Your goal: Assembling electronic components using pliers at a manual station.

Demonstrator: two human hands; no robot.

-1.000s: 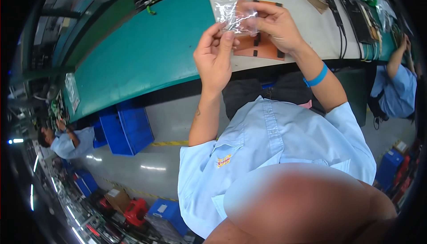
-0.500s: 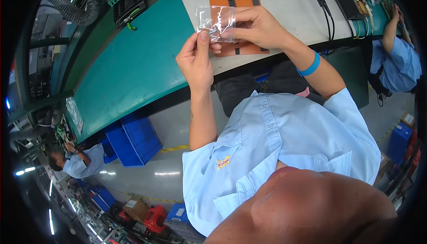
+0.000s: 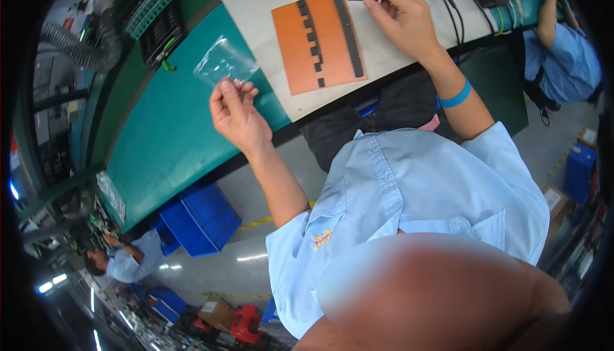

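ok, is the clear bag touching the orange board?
Apart. The head view shows a strip of white mat between the right corner of the clear bag and the orange board.

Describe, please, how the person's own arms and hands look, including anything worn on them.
The left hand and right hand are bare, without gloves. The left sleeve and right sleeve are short and light blue. A brighter blue band circles the right forearm; none shows on the left forearm.
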